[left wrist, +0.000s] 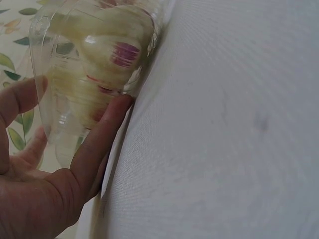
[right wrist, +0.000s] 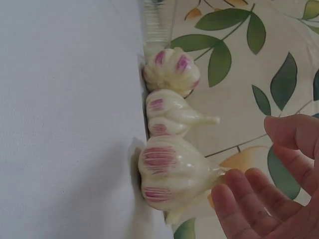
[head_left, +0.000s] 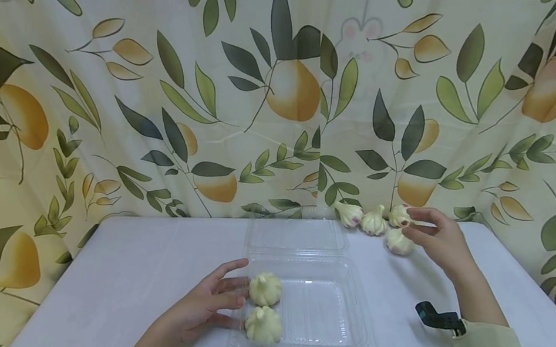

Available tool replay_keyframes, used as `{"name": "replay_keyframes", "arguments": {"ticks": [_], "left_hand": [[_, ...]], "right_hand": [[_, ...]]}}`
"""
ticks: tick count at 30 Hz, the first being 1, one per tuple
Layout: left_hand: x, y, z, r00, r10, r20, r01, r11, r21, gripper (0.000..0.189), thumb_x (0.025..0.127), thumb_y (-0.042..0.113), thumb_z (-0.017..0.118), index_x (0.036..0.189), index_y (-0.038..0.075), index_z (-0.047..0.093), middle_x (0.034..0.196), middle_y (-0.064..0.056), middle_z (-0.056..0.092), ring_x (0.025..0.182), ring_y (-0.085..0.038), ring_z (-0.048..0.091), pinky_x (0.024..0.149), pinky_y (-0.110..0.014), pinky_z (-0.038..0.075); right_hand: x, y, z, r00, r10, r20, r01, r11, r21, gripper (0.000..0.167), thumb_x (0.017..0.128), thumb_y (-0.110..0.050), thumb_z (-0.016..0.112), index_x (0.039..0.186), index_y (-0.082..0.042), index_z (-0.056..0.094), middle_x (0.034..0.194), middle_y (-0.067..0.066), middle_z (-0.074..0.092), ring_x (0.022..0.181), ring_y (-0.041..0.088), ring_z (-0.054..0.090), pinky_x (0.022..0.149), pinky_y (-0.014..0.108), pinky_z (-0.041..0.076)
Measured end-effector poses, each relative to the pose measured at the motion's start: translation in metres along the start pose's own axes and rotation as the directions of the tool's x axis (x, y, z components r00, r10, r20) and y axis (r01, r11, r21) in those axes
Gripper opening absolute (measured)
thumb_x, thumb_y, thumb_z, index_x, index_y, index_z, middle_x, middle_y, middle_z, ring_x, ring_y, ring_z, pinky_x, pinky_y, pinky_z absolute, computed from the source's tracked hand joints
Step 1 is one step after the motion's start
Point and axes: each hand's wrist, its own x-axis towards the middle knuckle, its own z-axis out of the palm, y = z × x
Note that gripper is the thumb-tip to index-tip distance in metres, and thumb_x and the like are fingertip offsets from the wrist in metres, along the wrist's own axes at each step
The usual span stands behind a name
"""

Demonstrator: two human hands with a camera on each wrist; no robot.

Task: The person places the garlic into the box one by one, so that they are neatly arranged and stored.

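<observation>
A clear plastic clamshell box [head_left: 312, 314] lies open on the table, its lid folded back. Two garlic bulbs, one farther back [head_left: 265, 289] and one nearer [head_left: 263, 325], sit along its left side. My left hand [head_left: 206, 305] rests its spread fingers against the box's left wall; the left wrist view shows purple-marked garlic [left wrist: 112, 55] through the plastic. My right hand [head_left: 439, 237] is over a small group of garlic bulbs [head_left: 399, 241] at the right. In the right wrist view its loosely bent fingers [right wrist: 237, 194] are by the stem of the closest bulb [right wrist: 172, 172], thumb apart.
The other loose bulbs, including one at the left [head_left: 350, 214] and one beside it [head_left: 373, 221], stand near the back edge of the white-covered table [head_left: 127, 277]. A leaf-and-fruit patterned curtain [head_left: 273, 138] hangs behind. Black wrist mounts [head_left: 439, 317] sit at both sleeves.
</observation>
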Motion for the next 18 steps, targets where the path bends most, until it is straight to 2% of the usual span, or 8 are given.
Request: {"name": "replay_keyframes", "arguments": {"ticks": [2, 6, 8, 10, 14, 16, 18], "left_hand": [[0.0, 0.0, 0.0, 1.0, -0.002, -0.003, 0.002, 1.0, 0.0, 0.076, 0.093, 0.01, 0.067, 0.157, 0.021, 0.028, 0.156, -0.023, 0.032, 0.133, -0.033, 0.049, 0.086, -0.052, 0.056], [0.0, 0.001, 0.0, 1.0, -0.005, -0.003, 0.005, 1.0, -0.001, 0.075, 0.093, 0.009, 0.067, 0.157, 0.021, 0.029, 0.156, -0.023, 0.032, 0.133, -0.034, 0.048, 0.087, -0.051, 0.056], [-0.001, 0.001, 0.0, 1.0, -0.004, -0.002, 0.004, 1.0, -0.002, 0.075, 0.093, 0.009, 0.067, 0.157, 0.021, 0.029, 0.156, -0.023, 0.032, 0.134, -0.034, 0.047, 0.087, -0.052, 0.056], [-0.001, 0.001, 0.0, 1.0, -0.003, 0.001, 0.003, 1.0, -0.004, 0.075, 0.093, 0.009, 0.067, 0.157, 0.021, 0.028, 0.156, -0.024, 0.031, 0.135, -0.035, 0.047, 0.087, -0.052, 0.056], [-0.001, 0.0, 0.0, 1.0, 0.002, 0.005, -0.002, 1.0, -0.008, 0.076, 0.093, 0.009, 0.066, 0.157, 0.021, 0.027, 0.156, -0.024, 0.031, 0.136, -0.036, 0.045, 0.088, -0.053, 0.055], [0.0, 0.0, 0.0, 1.0, 0.003, 0.006, -0.003, 1.0, -0.014, 0.076, 0.093, 0.008, 0.066, 0.157, 0.021, 0.027, 0.156, -0.024, 0.03, 0.137, -0.037, 0.045, 0.088, -0.054, 0.055], [0.0, 0.0, 0.0, 1.0, 0.005, 0.007, -0.005, 1.0, -0.017, 0.076, 0.093, 0.008, 0.066, 0.157, 0.02, 0.027, 0.157, -0.025, 0.029, 0.137, -0.037, 0.044, 0.088, -0.054, 0.055]], "right_hand": [[0.001, 0.002, 0.0, 0.999, 0.033, -0.007, -0.033, 0.999, 0.005, 0.06, 0.096, -0.034, 0.067, 0.146, -0.008, 0.046, 0.148, 0.022, 0.045, 0.129, 0.041, 0.053, 0.098, 0.054, 0.05], [0.004, 0.006, 0.001, 0.997, 0.074, -0.013, -0.074, 0.997, 0.008, 0.064, 0.095, -0.033, 0.068, 0.149, -0.01, 0.043, 0.151, 0.022, 0.042, 0.127, 0.041, 0.054, 0.085, 0.031, 0.057], [0.005, 0.009, 0.001, 0.996, 0.088, -0.002, -0.088, 0.996, 0.01, 0.068, 0.095, -0.029, 0.068, 0.152, -0.01, 0.038, 0.152, 0.024, 0.04, 0.126, 0.042, 0.054, 0.076, 0.02, 0.055], [0.005, 0.012, 0.002, 0.995, 0.099, 0.011, -0.099, 0.995, 0.015, 0.072, 0.094, -0.025, 0.069, 0.155, -0.01, 0.033, 0.151, 0.026, 0.04, 0.125, 0.043, 0.054, 0.072, 0.016, 0.052], [0.006, 0.018, 0.005, 0.993, 0.111, 0.042, -0.111, 0.994, 0.006, 0.077, 0.094, -0.022, 0.069, 0.157, -0.008, 0.027, 0.147, 0.029, 0.043, 0.125, 0.044, 0.053, 0.073, 0.018, 0.051], [0.007, 0.021, 0.006, 0.99, 0.121, 0.067, -0.121, 0.993, -0.001, 0.076, 0.094, -0.023, 0.069, 0.156, -0.007, 0.028, 0.147, 0.029, 0.044, 0.128, 0.045, 0.05, 0.083, 0.029, 0.054], [0.008, 0.022, 0.008, 0.987, 0.136, 0.089, -0.136, 0.991, -0.01, 0.075, 0.094, -0.024, 0.068, 0.155, -0.006, 0.029, 0.148, 0.03, 0.042, 0.132, 0.046, 0.045, 0.095, 0.043, 0.052]]}}
